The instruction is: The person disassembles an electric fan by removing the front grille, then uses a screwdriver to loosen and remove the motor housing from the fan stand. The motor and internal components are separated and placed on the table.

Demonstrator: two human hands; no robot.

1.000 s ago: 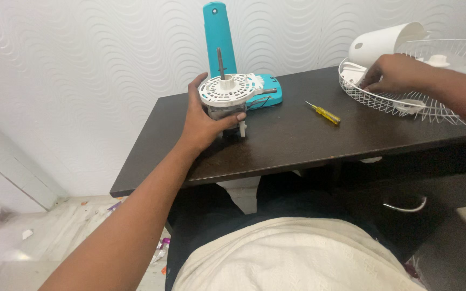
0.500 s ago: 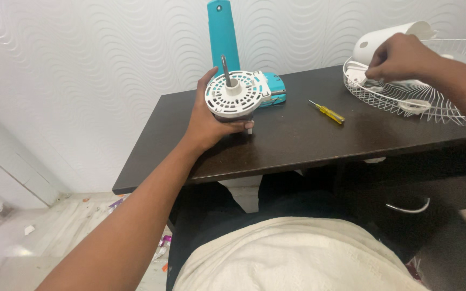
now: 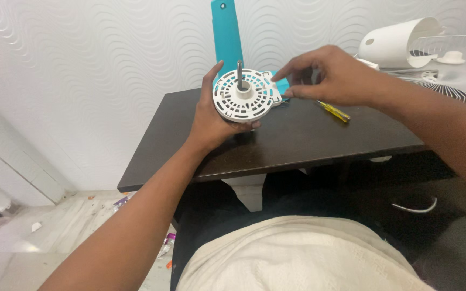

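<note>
Motor [image 3: 245, 97], only one, is sitting above the table [image 3: 297, 137], left hand [image 3: 211, 121] gripping it. Right hand [image 3: 333, 78] is pinching its rim. One screwdriver [image 3: 333, 112] is lying behind.

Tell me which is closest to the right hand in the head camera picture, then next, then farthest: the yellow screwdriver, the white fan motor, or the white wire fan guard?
From the right hand:
1. Fan motor, at its fingertips, held in the left hand.
2. Yellow screwdriver, on the table just under the hand.
3. Wire fan guard, far right of the table.
</note>
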